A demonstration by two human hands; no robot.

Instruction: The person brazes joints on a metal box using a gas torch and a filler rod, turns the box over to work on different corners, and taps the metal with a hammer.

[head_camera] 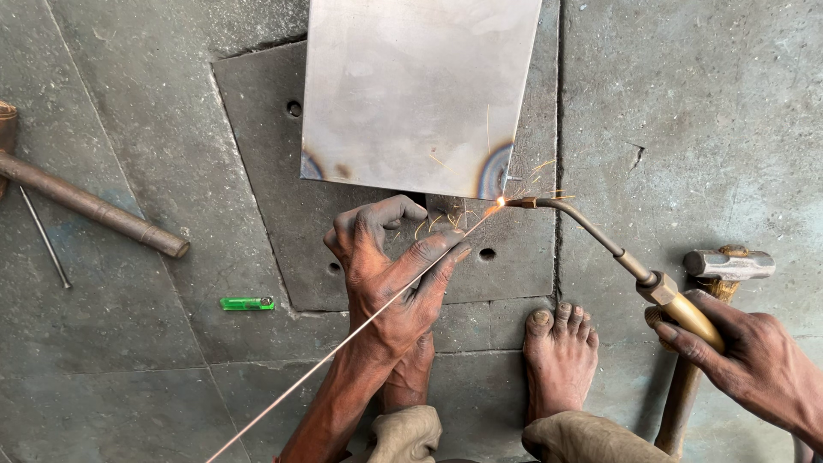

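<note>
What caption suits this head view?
Left hand feeds a thin rod while right hand aims a torch at sheet metal.

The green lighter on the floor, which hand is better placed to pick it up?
Left, probably. The lighter lies left of the left hand, though that hand holds the filler rod. The right hand grips the torch, farther away.

1. A metalworking workshop: a brazing torch (pixel 617 253) throws sparks at a steel sheet (pixel 411 94).
2. The bare concrete floor (pixel 711 103) is grimy, with work done at ground level.
3. A hammer (pixel 716 283), an iron pipe (pixel 90 206) and a green lighter (pixel 247 303) lie about.
</note>
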